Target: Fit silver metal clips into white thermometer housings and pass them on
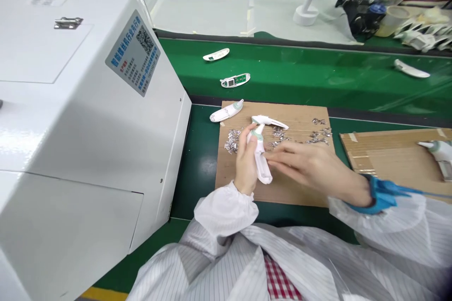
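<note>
The left hand (246, 165) grips a white ear thermometer (259, 157) upright above a cardboard sheet (282, 188), wrapped closed around its body, seemingly to steady it for the right hand (310, 169). That hand's fingers (291, 155) stretch out, slightly apart, just beside it, holding nothing. Metal clips (233, 141) lie on the cardboard within easy reach, near another thermometer (226, 111). A green conveyor belt (300, 75) lies beside a white machine (88, 103).

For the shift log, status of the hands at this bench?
Left hand gripping white ear thermometer; right hand open beside it; loose metal clips on the cardboard sheet.
</note>
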The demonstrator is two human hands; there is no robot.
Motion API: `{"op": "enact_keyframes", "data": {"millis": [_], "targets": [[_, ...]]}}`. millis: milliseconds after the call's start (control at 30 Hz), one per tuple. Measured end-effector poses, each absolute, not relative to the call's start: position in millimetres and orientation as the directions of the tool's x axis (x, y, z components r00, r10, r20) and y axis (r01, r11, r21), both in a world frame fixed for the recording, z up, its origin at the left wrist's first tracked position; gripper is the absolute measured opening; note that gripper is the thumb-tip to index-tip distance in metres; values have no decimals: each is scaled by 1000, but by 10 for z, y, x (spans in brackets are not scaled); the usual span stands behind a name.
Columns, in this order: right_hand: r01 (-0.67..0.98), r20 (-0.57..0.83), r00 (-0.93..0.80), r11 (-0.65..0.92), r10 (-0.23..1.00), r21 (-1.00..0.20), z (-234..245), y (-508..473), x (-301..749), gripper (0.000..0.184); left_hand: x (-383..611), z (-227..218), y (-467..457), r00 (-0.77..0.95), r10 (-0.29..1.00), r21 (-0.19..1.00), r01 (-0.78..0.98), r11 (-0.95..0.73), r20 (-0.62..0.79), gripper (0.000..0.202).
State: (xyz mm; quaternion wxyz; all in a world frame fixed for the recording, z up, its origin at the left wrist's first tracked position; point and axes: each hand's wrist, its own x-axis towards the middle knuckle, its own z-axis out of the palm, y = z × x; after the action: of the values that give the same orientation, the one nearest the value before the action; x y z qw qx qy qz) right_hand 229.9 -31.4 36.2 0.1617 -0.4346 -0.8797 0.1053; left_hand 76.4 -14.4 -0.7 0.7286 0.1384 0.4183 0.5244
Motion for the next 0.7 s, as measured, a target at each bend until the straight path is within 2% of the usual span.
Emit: {"op": "enact_keyframes", "data": {"millis": [67,133,233,300,433,567,700], "targets": [[747,205,-429,474,880,-467,285,-206,2314,26,609,-11,-47,131,883,623,-663,416,-451,30],[803,150,-292,327,945,-498,139,-128,2294,22,415,-22,43,58,891,633,-682,365,-451,30],[861,-83,-350,286,933,-420,-114,-112,2179,14,160,-52,95,-65,871,651,-692,312,-487,26],[847,-183,-415,304,891,-436,-238,-145,2062,12,73,-85,68,-76,855,643,-693,325,-513,24],[836,-169,-409,293,897,-464,-354,-178,1853,12,83,-183,-44,-38,845,622,-694,362,-534,24],[838,-187,-461,357,867,-412,-401,-161,1755,7,156,-277,-116,-5,863,628,-688,363,-505,29],[867,-194,-495,465,847,-179,-370,-181,1732,24,200,-322,-142,1,872,659,-654,370,-489,31]]}}
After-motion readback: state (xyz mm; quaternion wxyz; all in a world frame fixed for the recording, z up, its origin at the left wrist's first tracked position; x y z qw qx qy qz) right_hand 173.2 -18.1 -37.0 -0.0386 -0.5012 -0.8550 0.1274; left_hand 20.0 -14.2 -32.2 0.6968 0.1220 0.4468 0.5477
